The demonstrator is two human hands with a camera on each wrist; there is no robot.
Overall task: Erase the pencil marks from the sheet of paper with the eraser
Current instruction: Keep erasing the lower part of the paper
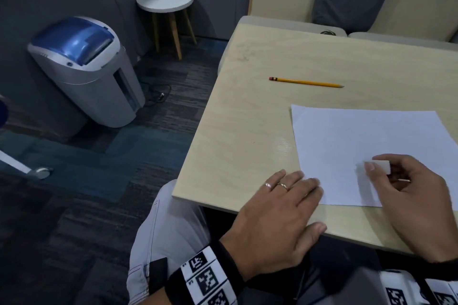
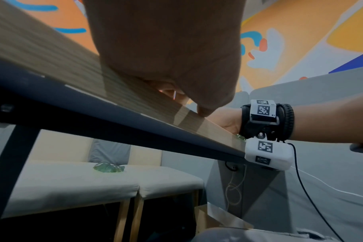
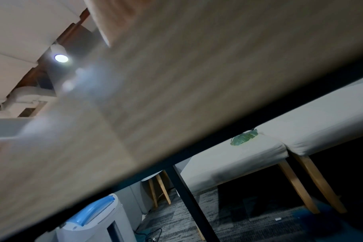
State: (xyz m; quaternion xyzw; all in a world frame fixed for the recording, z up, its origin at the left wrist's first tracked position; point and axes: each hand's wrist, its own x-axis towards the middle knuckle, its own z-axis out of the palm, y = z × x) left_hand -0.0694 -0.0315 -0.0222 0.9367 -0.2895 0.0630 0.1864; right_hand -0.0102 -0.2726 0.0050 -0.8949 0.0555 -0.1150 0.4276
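Note:
A white sheet of paper (image 1: 359, 136) lies on the right of the light wooden table (image 1: 247, 131). I make out no pencil marks on it from the head view. My right hand (image 1: 396, 181) hovers over the sheet's lower part and pinches a small white eraser (image 1: 381, 165) between thumb and fingers. My left hand (image 1: 292, 200) lies flat on the table, its fingertips on the sheet's lower left corner. From below, the left wrist view shows the left palm (image 2: 166, 57) on the table edge. The right wrist view is blurred table surface (image 3: 176, 98).
A yellow pencil (image 1: 306, 82) lies on the table beyond the sheet. A grey shredder bin with a blue lid (image 1: 84, 69) and a round white stool (image 1: 164, 0) stand on the floor to the left. A cushioned bench (image 1: 297, 25) runs behind the table.

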